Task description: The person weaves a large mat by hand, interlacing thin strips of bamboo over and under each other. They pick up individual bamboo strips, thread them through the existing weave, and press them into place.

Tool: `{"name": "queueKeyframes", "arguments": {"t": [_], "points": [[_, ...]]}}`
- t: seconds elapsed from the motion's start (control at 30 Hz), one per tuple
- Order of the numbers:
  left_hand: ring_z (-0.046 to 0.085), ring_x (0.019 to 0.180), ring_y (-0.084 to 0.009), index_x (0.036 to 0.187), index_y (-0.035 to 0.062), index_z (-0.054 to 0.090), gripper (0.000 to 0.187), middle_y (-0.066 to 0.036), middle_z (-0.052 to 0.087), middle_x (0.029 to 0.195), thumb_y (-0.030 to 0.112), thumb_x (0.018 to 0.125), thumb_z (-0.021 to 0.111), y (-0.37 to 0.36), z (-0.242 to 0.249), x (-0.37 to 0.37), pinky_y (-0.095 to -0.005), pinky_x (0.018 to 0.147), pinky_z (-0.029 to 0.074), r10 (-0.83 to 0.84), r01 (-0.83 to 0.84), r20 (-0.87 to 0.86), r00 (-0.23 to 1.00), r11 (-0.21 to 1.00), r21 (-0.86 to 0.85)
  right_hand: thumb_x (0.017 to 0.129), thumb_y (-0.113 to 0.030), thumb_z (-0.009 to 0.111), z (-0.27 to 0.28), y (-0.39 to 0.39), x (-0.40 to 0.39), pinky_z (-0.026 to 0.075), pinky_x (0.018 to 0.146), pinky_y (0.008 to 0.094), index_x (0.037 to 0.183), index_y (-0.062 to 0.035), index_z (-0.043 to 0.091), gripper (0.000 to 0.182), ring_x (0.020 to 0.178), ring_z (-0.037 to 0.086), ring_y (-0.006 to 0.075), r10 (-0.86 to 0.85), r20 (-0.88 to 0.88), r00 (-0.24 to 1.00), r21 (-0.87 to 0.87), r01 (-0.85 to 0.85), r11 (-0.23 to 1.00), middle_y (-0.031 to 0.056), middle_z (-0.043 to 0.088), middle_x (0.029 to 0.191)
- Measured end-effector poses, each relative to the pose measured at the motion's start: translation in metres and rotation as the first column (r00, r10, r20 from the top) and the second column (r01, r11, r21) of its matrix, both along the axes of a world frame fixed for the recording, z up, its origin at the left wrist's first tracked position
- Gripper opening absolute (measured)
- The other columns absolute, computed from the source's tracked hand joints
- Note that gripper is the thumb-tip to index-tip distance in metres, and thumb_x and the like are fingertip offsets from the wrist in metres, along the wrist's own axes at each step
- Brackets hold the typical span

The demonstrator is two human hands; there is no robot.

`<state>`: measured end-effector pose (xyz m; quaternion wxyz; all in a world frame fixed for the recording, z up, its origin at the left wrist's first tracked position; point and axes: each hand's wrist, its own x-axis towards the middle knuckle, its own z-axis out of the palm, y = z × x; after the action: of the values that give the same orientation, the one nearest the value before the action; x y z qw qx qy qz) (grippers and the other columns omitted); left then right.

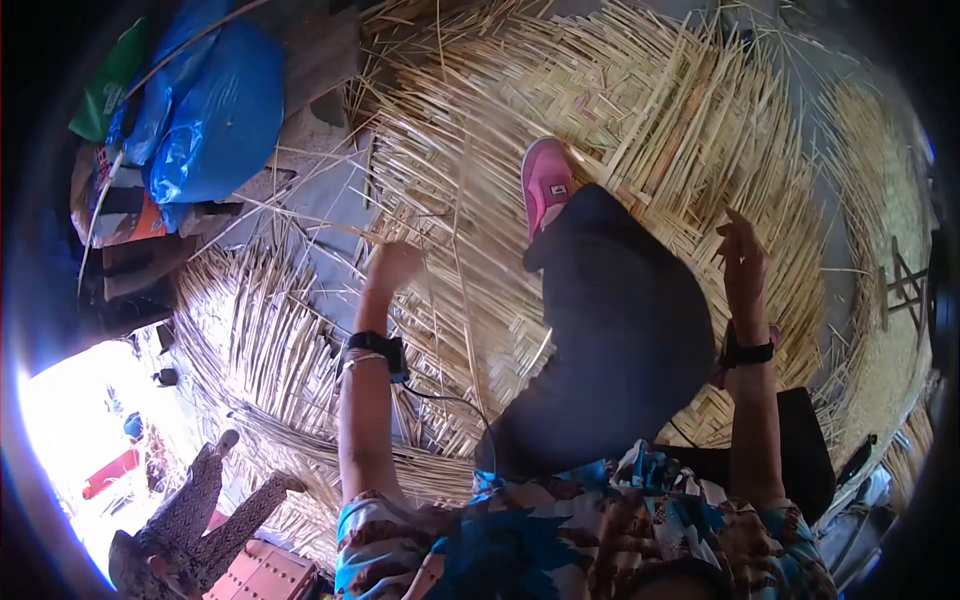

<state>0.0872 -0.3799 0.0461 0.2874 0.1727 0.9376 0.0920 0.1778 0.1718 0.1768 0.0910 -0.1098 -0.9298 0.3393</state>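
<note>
My left hand (pixel 400 262) is blurred over the left part of a woven reed mat (pixel 600 100); its fingers look curled closed. A pale strip runs up to it from the left, but I cannot make out what the fingers hold. A long thin reed strip (pixel 462 230) crosses just right of this hand. My right hand (pixel 743 258) is raised above the mat's right side, with fingers apart and slightly bent, holding nothing. Loose strip ends stick out around the woven middle. My foot in a pink shoe (pixel 545 185) rests on the mat.
Blue plastic bags (pixel 225 110) lie at upper left. Another woven piece (pixel 245 320) curves up at left. At right stands a pale rolled mat (pixel 890 200). Another person's legs (pixel 195 500) show at lower left, near a pink crate (pixel 262 572). A cable hangs from my left wristband (pixel 378 350).
</note>
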Motion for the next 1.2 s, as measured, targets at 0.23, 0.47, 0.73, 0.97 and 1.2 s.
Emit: {"name": "queueKeyframes", "arguments": {"t": [0.23,0.47,0.73,0.97,1.2], "points": [[0.068,0.08,-0.0306,0.092,0.004,0.07,0.031,-0.017,0.069,0.088,0.03,0.074,0.071,0.079,-0.056,0.103,-0.0429,0.071,0.054,0.533,-0.535,0.085,0.842,0.845,0.001,0.095,-0.004,0.051,0.107,-0.01,0.053,0.048,0.063,0.0252,0.125,-0.004,0.057,0.03,0.066,0.058,0.0109,-0.033,-0.091,0.995,0.074,0.039,0.996,0.0077,0.067,0.087],[0.066,0.093,-0.0382,0.093,0.0063,0.071,0.027,-0.022,0.068,0.095,0.025,0.081,0.055,0.08,-0.036,0.104,-0.0473,0.08,0.053,0.505,-0.507,-0.044,0.862,0.862,-0.028,0.099,-0.01,0.047,0.184,0.023,0.117,0.045,0.067,0.0219,0.126,-0.006,0.057,0.029,0.069,0.053,0.0078,-0.125,-0.293,0.948,0.086,0.156,0.984,0.0046,0.065,0.088],[0.064,0.094,-0.0401,0.093,0.0037,0.07,0.031,-0.024,0.066,0.097,0.028,0.079,0.057,0.074,-0.047,0.118,-0.048,0.083,0.051,0.464,-0.489,0.166,0.87,0.853,0.18,0.101,-0.013,0.046,0.246,0.024,0.163,0.044,0.071,0.0214,0.125,-0.0033,0.059,0.029,0.07,0.051,0.0069,-0.209,-0.468,0.859,0.084,0.278,0.957,0.0046,0.063,0.088],[0.064,0.091,-0.0423,0.101,0.0019,0.058,0.035,-0.027,0.066,0.09,0.03,0.081,0.06,0.091,-0.046,0.128,-0.0497,0.081,0.049,0.616,-0.596,-0.125,0.778,0.786,0.163,0.101,-0.011,0.043,0.257,0.019,0.191,0.044,0.071,0.0217,0.125,-0.002,0.058,0.03,0.07,0.052,0.0068,-0.173,-0.48,0.86,0.114,0.256,0.96,0.0062,0.063,0.09],[0.058,0.058,-0.0111,0.085,0.0059,0.068,0.016,0.0,0.063,0.068,0.022,0.083,0.067,0.053,-0.135,0.108,-0.0242,0.051,0.044,0.449,-0.516,0.272,0.851,0.614,0.597,0.1,-0.012,0.042,0.259,0.022,0.211,0.045,0.074,0.0239,0.126,-0.0013,0.058,0.032,0.071,0.053,0.0081,-0.204,-0.445,0.872,0.166,0.304,0.938,0.0068,0.064,0.091]]}}
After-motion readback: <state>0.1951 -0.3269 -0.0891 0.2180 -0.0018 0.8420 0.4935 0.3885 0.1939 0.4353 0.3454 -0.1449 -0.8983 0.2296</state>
